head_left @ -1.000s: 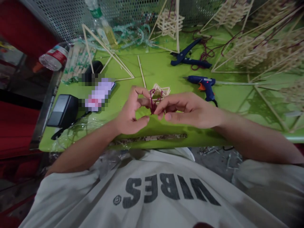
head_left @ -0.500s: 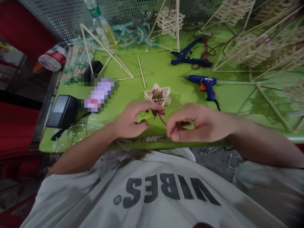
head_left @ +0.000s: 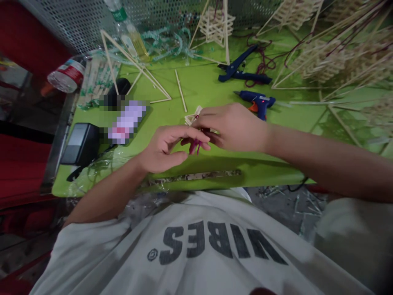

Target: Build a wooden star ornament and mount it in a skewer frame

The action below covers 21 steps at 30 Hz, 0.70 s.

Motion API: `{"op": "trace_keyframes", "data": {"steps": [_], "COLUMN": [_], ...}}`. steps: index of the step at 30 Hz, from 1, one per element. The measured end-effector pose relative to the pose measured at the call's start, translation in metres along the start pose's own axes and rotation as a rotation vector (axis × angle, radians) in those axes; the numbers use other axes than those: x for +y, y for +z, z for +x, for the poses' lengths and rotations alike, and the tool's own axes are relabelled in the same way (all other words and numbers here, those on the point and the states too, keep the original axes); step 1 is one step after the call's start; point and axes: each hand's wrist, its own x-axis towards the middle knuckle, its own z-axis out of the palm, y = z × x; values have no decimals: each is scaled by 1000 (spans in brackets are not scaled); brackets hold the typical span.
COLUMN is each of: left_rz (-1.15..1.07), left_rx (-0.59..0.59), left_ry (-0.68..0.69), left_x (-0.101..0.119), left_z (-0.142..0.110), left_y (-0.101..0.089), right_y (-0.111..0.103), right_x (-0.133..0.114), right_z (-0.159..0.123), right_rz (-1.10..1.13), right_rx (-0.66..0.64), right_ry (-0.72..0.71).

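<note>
A small star-shaped stack of pale wooden sticks [head_left: 190, 117] lies on the green table, mostly covered by my right hand. Purple string [head_left: 198, 147] tied to it runs down to my fingers. My left hand [head_left: 167, 149] has the string across and between its fingers, with the thumb held apart. Above and beside those fingertips, my right hand [head_left: 236, 127] is bent, fingers pinched together at the string. Its fingertips are partly hidden behind the knuckles. A blue hot glue gun [head_left: 256, 100] lies just past my right hand, and one loose stick [head_left: 181, 91] lies beyond the star.
A dark blue cutter [head_left: 242, 67] lies farther back. Stick frames [head_left: 319, 61] crowd the right side, and a stick triangle [head_left: 138, 65] stands at the left. Bottles [head_left: 66, 76], a phone [head_left: 129, 119] and a black box [head_left: 80, 143] sit left. A patterned strip [head_left: 196, 176] lies along the front edge.
My right hand has moved left and away from me, from near the table's front edge to over the star and beside my left fingers. My left hand has barely moved.
</note>
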Motion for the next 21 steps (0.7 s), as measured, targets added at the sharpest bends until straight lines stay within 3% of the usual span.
{"op": "trace_keyframes", "data": {"steps": [4,11,17,21], "left_rz": [3,73,295,336], "left_rx": [28,438,623,754], "left_ry": [71,299,205,123], "left_x": [1,-6,-14,-21], "left_z": [-1,-9,-13,-13], "left_y": [1,-4,-11,-16], "right_y": [-13,-46,-58,-59], "right_x": [1,7,9,7], "right_z": [13,26,31,32], "right_rz": [25,65,262,313], "right_rx": [33,96,57,119], "right_ry": [-57,49,64,48]}}
